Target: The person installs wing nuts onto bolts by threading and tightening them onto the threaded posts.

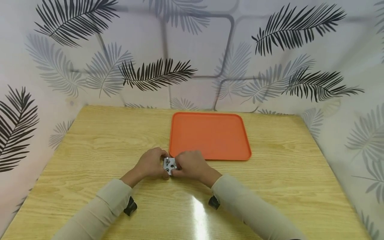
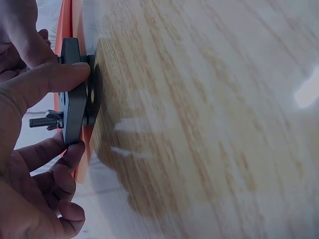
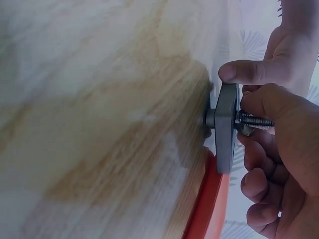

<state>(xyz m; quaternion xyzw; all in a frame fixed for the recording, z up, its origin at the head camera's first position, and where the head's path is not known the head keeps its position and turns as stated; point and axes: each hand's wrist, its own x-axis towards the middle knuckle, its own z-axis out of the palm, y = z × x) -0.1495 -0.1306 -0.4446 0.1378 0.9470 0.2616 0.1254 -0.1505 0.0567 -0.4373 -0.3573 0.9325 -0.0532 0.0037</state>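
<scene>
A small grey metal plate [image 1: 169, 165] with holes is held just above the wooden table, near the tray's front left corner. Threaded bolts stand up through it; one bolt [image 2: 44, 122] carries a wing nut [image 2: 56, 119]. My left hand [image 1: 152, 164] grips the plate by its edges, thumb on the near edge and fingers on the far one. From the right, my right hand [image 1: 191, 165] pinches a wing nut [image 3: 244, 130] on the other bolt [image 3: 256, 121] between thumb and curled forefinger. Short round ends show under the plate in both wrist views.
An orange tray [image 1: 210, 136] lies on the wooden table [image 1: 279, 173] just beyond the hands. Behind the table stands a wall [image 1: 198, 46] with a leaf pattern. Dark wrist devices [image 1: 130, 206] sit under both sleeves.
</scene>
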